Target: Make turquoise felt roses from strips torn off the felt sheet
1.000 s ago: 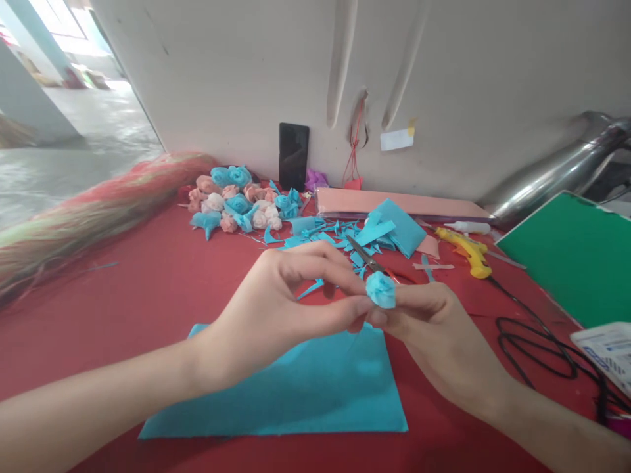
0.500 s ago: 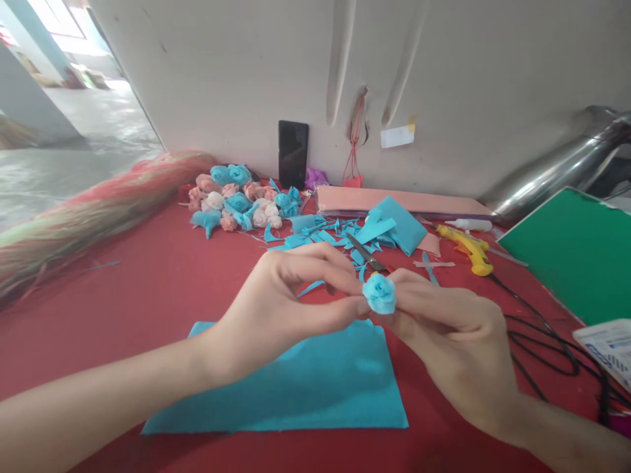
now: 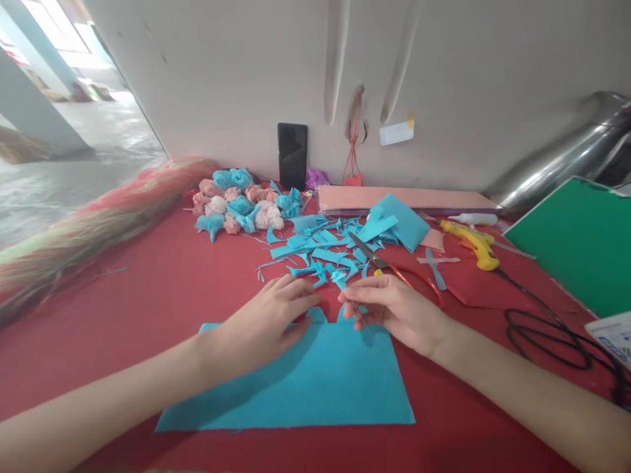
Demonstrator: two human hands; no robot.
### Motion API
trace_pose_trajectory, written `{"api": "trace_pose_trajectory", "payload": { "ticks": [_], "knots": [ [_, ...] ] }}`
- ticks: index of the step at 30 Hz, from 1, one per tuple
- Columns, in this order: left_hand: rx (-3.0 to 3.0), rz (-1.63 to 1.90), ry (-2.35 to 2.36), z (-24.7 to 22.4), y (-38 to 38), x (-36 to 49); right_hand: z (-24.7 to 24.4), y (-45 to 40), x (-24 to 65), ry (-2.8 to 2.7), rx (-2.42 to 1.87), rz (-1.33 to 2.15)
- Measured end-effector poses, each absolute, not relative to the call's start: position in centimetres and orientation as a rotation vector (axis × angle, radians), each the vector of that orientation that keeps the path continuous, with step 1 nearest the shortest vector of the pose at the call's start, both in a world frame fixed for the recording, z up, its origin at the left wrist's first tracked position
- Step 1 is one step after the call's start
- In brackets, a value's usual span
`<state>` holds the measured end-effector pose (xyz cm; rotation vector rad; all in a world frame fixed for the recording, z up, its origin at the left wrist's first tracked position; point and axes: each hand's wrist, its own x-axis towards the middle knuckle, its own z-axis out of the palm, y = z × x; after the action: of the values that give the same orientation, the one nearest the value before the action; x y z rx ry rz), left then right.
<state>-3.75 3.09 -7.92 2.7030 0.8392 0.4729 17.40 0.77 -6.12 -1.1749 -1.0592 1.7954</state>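
Observation:
In the head view my right hand (image 3: 394,309) pinches a small blue paper flower (image 3: 339,279) by its base, its petals facing away from me. A thin strand seems to hang near those fingers. My left hand (image 3: 269,322) rests low over the blue paper sheet (image 3: 296,387), palm down, thumb and forefinger apart. Close to its fingertips lies a rounded blue paper petal (image 3: 318,315). Another blue piece (image 3: 348,312) shows beneath my right fingers, partly covered.
Blue scraps (image 3: 320,249) and red-handled scissors (image 3: 367,249) lie beyond my hands. Blue, pink and white paper flowers (image 3: 241,205) are heaped back left, near an upright phone (image 3: 292,156). At right are a yellow glue gun (image 3: 473,243), its black cord (image 3: 542,351) and a green board (image 3: 576,243).
My hands have come apart and lowered toward the blue sheet. My left hand has let go of the flower and moved left; my right hand keeps it, now tilted away. The scissors are more exposed.

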Motion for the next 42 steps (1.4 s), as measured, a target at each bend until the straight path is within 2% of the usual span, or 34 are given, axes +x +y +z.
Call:
{"api": "trace_pose_trajectory", "payload": {
  "ticks": [7,15,22,42],
  "knots": [
    [2.862,0.504,0.83,-9.2,2.8,-4.2,-8.5,0.6,16.6,-0.959,-1.124,1.858],
    [2.989,0.73,0.799,-9.8,2.7,-4.5,-8.3,0.5,16.6,-0.961,-1.136,1.855],
    [3.023,0.79,0.749,-9.8,2.6,-4.6,-8.1,0.5,16.5,-0.975,-1.155,1.844],
    [2.76,0.61,0.828,-10.2,2.7,-4.4,-8.5,0.6,16.7,-0.971,-1.166,1.843]
  ]
}}
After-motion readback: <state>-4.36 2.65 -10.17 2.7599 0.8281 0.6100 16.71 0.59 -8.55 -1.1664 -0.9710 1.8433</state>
